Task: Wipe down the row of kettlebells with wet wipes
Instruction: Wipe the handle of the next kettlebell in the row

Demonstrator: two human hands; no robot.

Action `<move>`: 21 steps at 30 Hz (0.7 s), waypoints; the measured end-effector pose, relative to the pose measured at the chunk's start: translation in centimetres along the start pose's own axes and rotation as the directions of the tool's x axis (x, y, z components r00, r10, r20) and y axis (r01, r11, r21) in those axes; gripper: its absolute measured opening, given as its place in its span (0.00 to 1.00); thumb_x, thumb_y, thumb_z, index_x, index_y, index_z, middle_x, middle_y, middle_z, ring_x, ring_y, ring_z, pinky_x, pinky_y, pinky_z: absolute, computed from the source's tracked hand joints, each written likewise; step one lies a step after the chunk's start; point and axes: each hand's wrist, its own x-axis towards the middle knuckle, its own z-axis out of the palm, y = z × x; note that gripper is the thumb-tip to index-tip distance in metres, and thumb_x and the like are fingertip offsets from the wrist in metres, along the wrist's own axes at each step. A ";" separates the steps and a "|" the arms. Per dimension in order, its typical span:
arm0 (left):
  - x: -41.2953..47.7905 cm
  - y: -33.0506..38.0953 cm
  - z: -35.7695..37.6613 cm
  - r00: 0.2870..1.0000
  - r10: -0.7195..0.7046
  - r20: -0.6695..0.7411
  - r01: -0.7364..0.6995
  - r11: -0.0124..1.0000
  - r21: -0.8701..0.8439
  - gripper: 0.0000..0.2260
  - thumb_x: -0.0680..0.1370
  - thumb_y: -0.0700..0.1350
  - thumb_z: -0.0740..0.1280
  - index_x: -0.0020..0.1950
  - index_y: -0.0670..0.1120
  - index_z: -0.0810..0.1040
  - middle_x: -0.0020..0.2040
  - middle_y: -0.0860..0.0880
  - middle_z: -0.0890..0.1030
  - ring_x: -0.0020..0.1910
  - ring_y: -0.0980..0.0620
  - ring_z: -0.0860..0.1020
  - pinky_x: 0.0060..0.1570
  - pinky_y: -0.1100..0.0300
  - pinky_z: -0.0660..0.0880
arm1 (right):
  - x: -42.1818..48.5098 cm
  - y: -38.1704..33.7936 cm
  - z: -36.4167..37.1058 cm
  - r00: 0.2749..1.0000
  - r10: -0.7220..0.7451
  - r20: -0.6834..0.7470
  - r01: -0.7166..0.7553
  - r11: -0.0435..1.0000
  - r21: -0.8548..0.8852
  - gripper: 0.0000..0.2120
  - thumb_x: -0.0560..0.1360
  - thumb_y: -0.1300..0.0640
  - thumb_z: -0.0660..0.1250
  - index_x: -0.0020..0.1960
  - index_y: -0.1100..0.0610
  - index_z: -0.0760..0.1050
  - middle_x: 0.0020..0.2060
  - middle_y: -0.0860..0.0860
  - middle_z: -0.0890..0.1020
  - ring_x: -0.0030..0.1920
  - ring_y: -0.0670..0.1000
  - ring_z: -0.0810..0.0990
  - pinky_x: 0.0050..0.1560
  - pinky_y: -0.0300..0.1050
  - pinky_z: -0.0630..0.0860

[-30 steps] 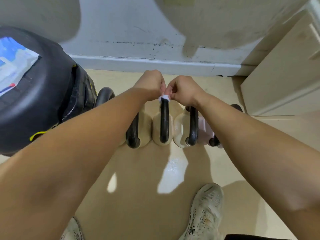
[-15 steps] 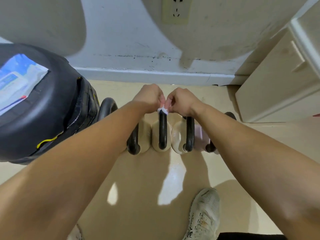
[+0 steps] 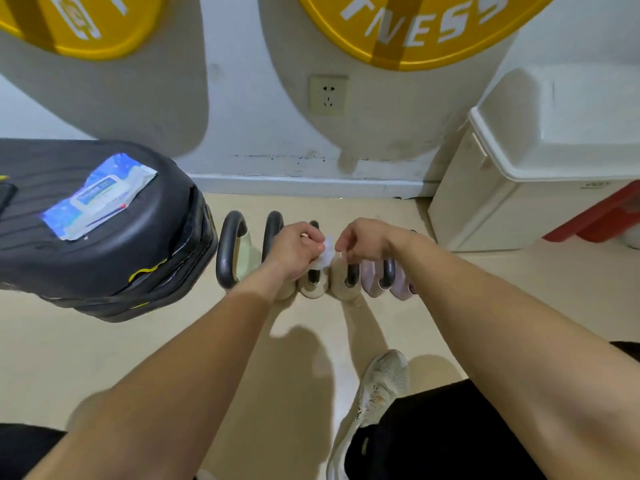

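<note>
A row of several kettlebells [image 3: 313, 285] stands on the floor by the wall, with dark handles, cream bodies and pink ones [image 3: 372, 278] at the right end. My left hand [image 3: 294, 251] grips a crumpled white wet wipe [image 3: 325, 254] just above the middle handles. My right hand [image 3: 363, 239] is close beside it, thumb and forefinger pinching the wipe's right edge. Both hands hide the tops of the middle kettlebells.
A blue pack of wet wipes [image 3: 97, 197] lies on a black padded block [image 3: 104, 258] at the left. At the right stands a white lidded cabinet [image 3: 519, 188] with a red item [image 3: 602, 216] beside it. My shoe [image 3: 377, 393] is on the beige floor below.
The view has tilted up and pulled back. My hands have lifted the wipe off the middle handle and parted a little, with most of the wipe now in my left hand.
</note>
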 end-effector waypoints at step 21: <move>3.1 5.1 2.9 0.986 0.062 -0.157 -0.066 0.998 -0.019 0.15 0.79 0.36 0.57 0.41 0.48 0.80 0.47 0.46 0.82 0.38 0.49 0.82 0.45 0.56 0.80 | -0.1 5.7 -8.4 0.999 -0.017 -0.031 0.026 0.945 0.326 0.02 0.78 0.59 0.68 0.49 0.53 0.80 0.39 0.49 0.82 0.42 0.51 0.81 0.48 0.46 0.77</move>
